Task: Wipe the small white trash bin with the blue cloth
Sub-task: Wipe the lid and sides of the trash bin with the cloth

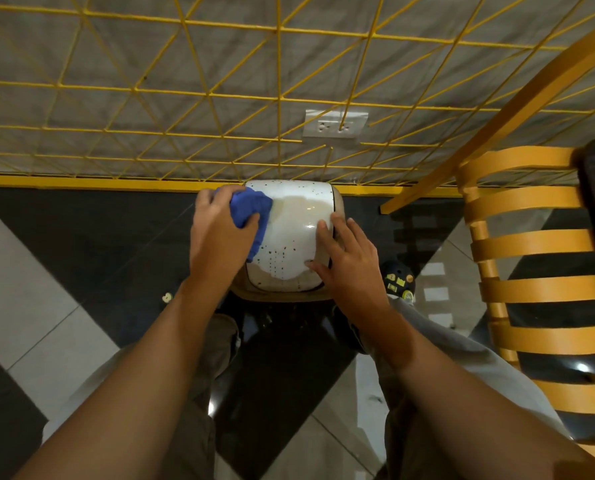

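Observation:
The small white trash bin stands on the floor against the wall, seen from above; its domed lid is speckled with dark spots. My left hand grips the bunched blue cloth and holds it against the lid's left side. On the lid's right edge rests my right hand, fingers spread and fairly straight. The bin's body below the lid is mostly hidden.
A yellow wire lattice covers the grey wall, with a white power outlet above the bin. An orange slatted chair stands close on the right. The floor has black and grey tiles. My knees sit just below the bin.

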{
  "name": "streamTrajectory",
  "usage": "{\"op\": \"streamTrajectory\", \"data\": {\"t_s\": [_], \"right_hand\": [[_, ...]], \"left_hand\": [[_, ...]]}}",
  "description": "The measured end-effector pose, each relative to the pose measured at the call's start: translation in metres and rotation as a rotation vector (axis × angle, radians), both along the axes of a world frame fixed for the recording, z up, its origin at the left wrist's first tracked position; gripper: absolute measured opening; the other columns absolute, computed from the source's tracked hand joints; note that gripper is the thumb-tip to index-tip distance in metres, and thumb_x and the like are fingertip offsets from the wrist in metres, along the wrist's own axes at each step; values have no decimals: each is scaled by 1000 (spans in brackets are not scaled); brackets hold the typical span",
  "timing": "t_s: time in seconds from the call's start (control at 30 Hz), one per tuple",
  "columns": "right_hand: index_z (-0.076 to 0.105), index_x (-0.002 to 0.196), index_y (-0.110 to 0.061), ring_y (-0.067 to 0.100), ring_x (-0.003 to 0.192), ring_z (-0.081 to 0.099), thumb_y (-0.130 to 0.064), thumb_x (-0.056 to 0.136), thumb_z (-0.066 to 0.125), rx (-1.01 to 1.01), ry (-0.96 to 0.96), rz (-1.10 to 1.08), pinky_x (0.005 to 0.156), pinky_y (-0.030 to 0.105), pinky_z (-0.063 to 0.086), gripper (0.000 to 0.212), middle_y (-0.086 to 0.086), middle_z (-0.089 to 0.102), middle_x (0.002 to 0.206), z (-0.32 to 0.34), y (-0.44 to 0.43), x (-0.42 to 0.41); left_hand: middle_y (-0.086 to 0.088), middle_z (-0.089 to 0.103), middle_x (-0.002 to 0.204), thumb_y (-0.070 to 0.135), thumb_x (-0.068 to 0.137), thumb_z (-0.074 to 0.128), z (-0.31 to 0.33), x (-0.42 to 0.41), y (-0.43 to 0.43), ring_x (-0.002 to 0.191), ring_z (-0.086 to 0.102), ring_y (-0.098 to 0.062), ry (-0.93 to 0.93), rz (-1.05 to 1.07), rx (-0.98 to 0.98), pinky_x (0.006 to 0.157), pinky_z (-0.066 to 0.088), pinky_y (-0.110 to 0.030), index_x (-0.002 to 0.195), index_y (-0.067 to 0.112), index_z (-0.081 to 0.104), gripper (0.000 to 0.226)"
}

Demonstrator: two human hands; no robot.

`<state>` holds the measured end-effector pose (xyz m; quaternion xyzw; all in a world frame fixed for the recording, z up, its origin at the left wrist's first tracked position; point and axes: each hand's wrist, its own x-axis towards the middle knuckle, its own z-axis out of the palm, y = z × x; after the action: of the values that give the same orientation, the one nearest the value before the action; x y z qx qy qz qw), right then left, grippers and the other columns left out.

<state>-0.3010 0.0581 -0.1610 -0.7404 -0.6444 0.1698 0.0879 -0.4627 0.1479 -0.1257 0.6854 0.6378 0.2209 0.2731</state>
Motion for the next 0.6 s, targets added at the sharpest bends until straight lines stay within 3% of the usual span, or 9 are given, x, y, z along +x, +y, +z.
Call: {"op": "streamTrajectory", "data": {"t_s": [0.13, 0.23, 0.37, 0.47, 0.6], "right_hand": [[53, 126, -5, 44, 127, 43, -17, 76, 73, 88, -3, 1, 101, 56, 37, 56, 21, 54, 131, 4, 5, 5], [54, 127, -5, 47, 127, 42, -14, 73, 75, 107, -59, 92, 101, 59, 33, 58, 23, 52, 133, 2, 15, 8], [48, 132, -5, 44, 131, 37, -12, 79, 70, 42, -50, 153, 107, 51, 24, 58, 24, 45, 139, -2, 20, 9], [42, 137, -4, 41, 136, 31, -9, 87, 59, 32, -2, 143, 109, 43, 12, 53, 25, 37, 144, 0, 20, 8], [46, 131, 4, 44, 132, 37, -1, 83, 62, 16, -33, 157, 108, 46, 11, 51, 31, 42, 138, 1, 20, 5]], "left_hand": [[-13, 49, 124, 16, 83, 64, 2, -1, -2, 106, 53, -23, -49, 25, -49, 80, 34, -18, 119, 13, 56, 37], [-13, 44, 129, 19, 85, 63, 1, 15, -12, 113, 49, -22, -89, -58, -71, 85, 33, -15, 125, 16, 51, 41], [-15, 41, 133, 21, 87, 60, -11, 26, -20, 119, 47, -26, -31, -167, -99, 97, 39, -27, 130, 14, 49, 45], [-15, 43, 130, 20, 87, 59, -12, 17, -17, 110, 52, -28, -16, -115, -83, 86, 39, -24, 126, 16, 52, 41], [-13, 46, 122, 20, 86, 59, -10, 2, -11, 98, 55, -28, 17, 48, -61, 75, 39, -26, 124, 19, 54, 38]]}}
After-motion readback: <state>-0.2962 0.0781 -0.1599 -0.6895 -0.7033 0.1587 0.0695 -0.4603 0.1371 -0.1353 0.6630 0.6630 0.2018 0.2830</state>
